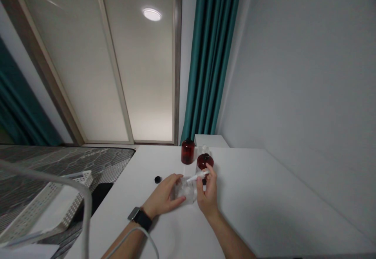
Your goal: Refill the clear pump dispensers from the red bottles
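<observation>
Carefully, a clear container (184, 187) and a white pump (196, 176) are held

Near the left edge of the white table (249, 196), a black cap (158, 179) is set. Inward, the container is clasped by the left hand (163, 197), fingers and thumb on opposite sides; it is judged light, stiff and slippery, best gripped by its walls. Toward the far edge, reach is narrowed by an upright brown bottle (187, 153) and a rounder brown bottle (204, 160). The slim pump is pinched by the right hand (208, 195); its thin tube should be spared. More room is offered toward the right edge.
</observation>
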`<control>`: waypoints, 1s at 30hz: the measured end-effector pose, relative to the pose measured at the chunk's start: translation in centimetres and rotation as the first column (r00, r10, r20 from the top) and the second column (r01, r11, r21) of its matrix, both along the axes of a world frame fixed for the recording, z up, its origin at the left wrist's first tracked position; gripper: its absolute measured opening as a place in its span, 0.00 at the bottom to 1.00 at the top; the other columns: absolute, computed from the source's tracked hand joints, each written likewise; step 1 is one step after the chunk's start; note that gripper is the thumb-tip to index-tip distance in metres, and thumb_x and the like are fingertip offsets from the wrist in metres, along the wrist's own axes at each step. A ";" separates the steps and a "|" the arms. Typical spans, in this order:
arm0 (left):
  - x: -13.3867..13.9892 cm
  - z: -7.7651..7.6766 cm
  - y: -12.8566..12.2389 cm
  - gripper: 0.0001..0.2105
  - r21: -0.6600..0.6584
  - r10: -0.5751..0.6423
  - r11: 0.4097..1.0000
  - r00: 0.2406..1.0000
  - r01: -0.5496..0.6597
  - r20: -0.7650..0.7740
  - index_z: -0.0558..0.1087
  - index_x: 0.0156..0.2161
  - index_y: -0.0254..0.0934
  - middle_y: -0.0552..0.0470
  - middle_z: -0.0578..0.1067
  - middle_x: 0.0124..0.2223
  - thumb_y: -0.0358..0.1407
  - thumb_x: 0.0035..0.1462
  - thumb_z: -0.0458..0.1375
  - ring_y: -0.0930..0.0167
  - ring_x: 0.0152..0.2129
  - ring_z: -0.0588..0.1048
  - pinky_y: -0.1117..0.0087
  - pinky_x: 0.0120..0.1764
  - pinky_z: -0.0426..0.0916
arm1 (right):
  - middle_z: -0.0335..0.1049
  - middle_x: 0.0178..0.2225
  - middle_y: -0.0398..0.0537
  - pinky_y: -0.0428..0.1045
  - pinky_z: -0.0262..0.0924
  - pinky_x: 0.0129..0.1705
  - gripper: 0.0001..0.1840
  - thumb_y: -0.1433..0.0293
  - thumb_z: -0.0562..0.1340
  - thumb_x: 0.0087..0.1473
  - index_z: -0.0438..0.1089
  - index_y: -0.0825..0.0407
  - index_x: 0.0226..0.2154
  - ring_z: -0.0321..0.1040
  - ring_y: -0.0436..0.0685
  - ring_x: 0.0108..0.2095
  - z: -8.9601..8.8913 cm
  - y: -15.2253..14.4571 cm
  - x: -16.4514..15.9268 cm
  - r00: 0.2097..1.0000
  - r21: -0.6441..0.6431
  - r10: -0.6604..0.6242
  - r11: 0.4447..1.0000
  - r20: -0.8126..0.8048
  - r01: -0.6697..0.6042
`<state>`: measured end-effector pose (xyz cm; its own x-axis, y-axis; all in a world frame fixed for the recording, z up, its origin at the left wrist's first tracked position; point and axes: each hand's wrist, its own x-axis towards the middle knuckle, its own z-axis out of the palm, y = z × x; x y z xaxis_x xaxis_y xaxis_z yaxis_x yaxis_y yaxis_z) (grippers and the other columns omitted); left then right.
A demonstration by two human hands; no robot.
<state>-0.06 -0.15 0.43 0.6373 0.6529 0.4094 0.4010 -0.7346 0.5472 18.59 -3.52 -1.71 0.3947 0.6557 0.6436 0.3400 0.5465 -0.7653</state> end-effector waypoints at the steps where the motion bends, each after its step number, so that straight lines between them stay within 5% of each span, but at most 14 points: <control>1: 0.0 0.0 0.0 0.26 -0.004 0.001 1.000 1.000 -0.001 -0.004 0.61 0.57 0.37 0.44 0.72 0.47 0.41 0.56 0.61 0.61 0.42 0.73 0.60 0.47 0.69 | 0.68 0.47 0.57 0.55 0.66 0.45 0.26 0.64 0.57 0.61 0.57 0.53 0.60 0.69 0.58 0.43 0.0 0.0 0.0 1.000 0.006 0.002 1.000 -0.015 -0.002; 9: 0.0 -0.3 0.1 0.29 -0.011 0.051 0.999 0.998 -0.052 -0.035 0.62 0.58 0.38 0.43 0.73 0.48 0.46 0.54 0.63 0.58 0.44 0.72 0.55 0.49 0.66 | 0.68 0.45 0.55 0.53 0.67 0.43 0.26 0.63 0.59 0.60 0.56 0.53 0.58 0.70 0.57 0.41 0.6 0.2 0.0 0.987 0.013 0.041 0.999 -0.158 -0.040; 13: -0.2 -0.5 0.4 0.34 0.006 0.044 0.999 0.996 -0.045 0.079 0.59 0.61 0.39 0.40 0.69 0.54 0.54 0.56 0.60 0.55 0.49 0.69 0.53 0.53 0.64 | 0.70 0.42 0.51 0.51 0.66 0.42 0.24 0.64 0.60 0.59 0.58 0.50 0.57 0.70 0.56 0.40 0.8 0.1 -0.1 0.984 -0.003 0.088 0.996 -0.155 -0.089; 22: 0.0 0.3 -0.2 0.17 0.288 0.090 0.946 0.976 -0.146 0.200 0.67 0.53 0.39 0.45 0.74 0.44 0.45 0.63 0.58 0.60 0.43 0.69 0.58 0.46 0.63 | 0.70 0.41 0.48 0.53 0.65 0.46 0.18 0.66 0.65 0.56 0.63 0.48 0.49 0.70 0.57 0.42 0.2 -0.1 -0.8 0.977 -0.008 0.208 0.978 -0.054 -0.208; 30: 0.6 0.5 -0.5 0.08 0.359 0.058 0.923 0.972 -0.140 0.230 0.69 0.44 0.37 0.48 0.74 0.37 0.40 0.66 0.55 0.64 0.36 0.70 0.62 0.40 0.62 | 0.68 0.41 0.47 0.54 0.63 0.48 0.17 0.66 0.64 0.56 0.61 0.47 0.47 0.69 0.57 0.42 0.5 -0.4 -1.6 0.952 -0.049 0.300 0.952 -0.063 -0.303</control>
